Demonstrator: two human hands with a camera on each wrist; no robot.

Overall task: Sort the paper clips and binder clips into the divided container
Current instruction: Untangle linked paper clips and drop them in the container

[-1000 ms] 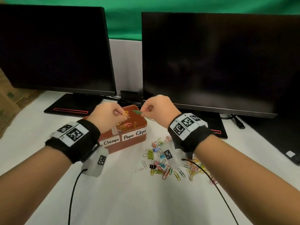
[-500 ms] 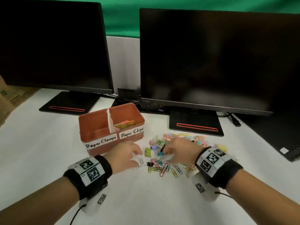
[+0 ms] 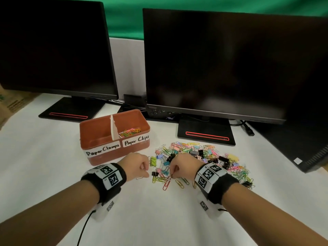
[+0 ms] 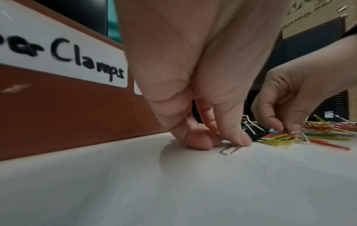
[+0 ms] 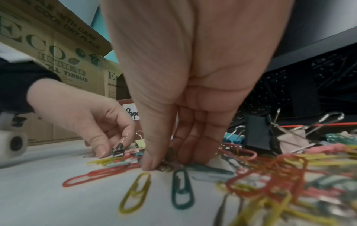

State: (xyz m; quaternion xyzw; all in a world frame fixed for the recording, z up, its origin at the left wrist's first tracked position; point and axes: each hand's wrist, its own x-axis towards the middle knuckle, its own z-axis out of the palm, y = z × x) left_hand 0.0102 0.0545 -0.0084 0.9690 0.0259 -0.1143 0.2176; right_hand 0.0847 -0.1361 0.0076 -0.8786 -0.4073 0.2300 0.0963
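The orange-brown divided container [image 3: 99, 139] has several coloured paper clips [image 3: 130, 131] in its right "Paper Clips" half; the left "Paper Clamps" half looks bare. A mixed pile of paper clips and binder clips [image 3: 200, 157] lies to its right. My left hand [image 3: 146, 174] is down on the table in front of the container, thumb and forefinger pinching a silver paper clip [image 4: 230, 149]. My right hand [image 3: 171, 176] is at the pile's near-left edge, its fingertips [image 5: 148, 165] pinching a small paper clip that is mostly hidden under them.
Two dark monitors [image 3: 221, 64] on black stands rise behind the container and pile. A black keyboard edge [image 3: 312, 157] lies at the right and a cardboard box [image 3: 10, 105] at the far left. A black binder clip [image 4: 257, 133] lies between my hands. White tabletop [image 3: 159, 219] in front.
Both hands came down from above the container's Paper Clips half to the table. Each now pinches a fresh paper clip at the near edge of the pile.
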